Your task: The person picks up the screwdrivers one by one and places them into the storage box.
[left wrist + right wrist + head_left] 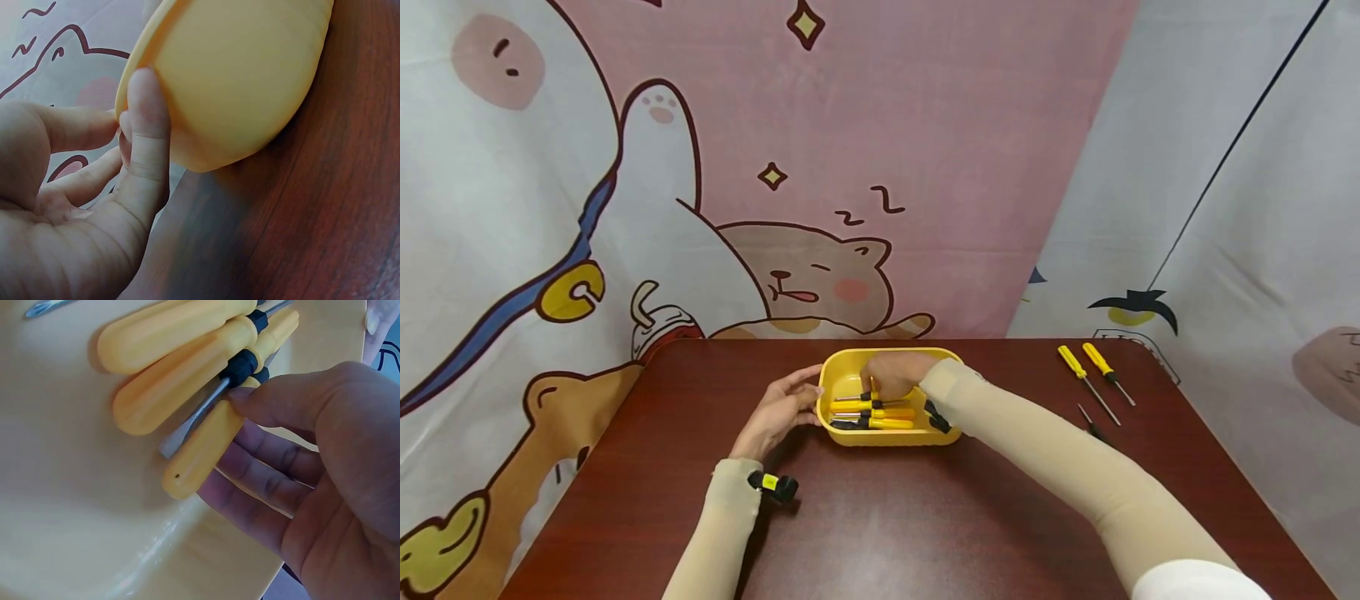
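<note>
The left hand [781,411] pinches a yellow oblong plastic tub's rim [895,439]; the right hand [897,375], inside, pinches a yellow-handled metal screwdriver [203,453], others [181,372] beside that hand.

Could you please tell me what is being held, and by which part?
Right grip: a screwdriver, by its yellow handle. Left grip: the yellow tray, by its rim.

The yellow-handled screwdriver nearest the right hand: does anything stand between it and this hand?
Nothing visible does: the right hand touches the yellow-handled screwdriver directly. Other screwdrivers lie beyond it, inside the yellow box.
</note>
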A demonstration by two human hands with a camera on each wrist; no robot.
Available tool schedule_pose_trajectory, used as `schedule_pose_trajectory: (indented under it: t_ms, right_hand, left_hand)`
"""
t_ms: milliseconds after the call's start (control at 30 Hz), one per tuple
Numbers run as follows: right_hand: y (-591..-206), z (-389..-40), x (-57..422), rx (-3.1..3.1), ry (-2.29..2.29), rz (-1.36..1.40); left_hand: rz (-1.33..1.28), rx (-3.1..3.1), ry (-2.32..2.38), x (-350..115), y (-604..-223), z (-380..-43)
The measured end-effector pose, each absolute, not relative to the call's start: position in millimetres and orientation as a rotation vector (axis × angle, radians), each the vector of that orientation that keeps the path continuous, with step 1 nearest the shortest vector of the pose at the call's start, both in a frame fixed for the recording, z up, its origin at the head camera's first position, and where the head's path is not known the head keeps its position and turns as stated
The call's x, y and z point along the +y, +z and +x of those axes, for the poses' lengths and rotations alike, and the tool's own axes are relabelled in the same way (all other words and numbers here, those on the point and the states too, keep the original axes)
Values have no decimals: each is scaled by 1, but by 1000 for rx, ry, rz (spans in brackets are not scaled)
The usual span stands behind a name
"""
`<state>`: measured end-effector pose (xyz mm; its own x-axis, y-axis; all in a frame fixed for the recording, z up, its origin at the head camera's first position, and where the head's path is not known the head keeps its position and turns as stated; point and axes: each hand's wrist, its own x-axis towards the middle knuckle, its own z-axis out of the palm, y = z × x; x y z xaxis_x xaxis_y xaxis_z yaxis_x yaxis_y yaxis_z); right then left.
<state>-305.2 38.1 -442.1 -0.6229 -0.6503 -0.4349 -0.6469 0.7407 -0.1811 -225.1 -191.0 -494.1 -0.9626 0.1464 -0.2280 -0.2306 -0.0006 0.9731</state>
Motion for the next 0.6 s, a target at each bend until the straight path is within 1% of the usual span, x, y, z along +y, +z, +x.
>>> schedule_pose_trajectory:
  t_ms: [600]
  right_hand:
    - [-436, -303, 39, 2428, 14, -951]
  left_hand:
    - [-83, 2001, 2055, -191, -493, -225]
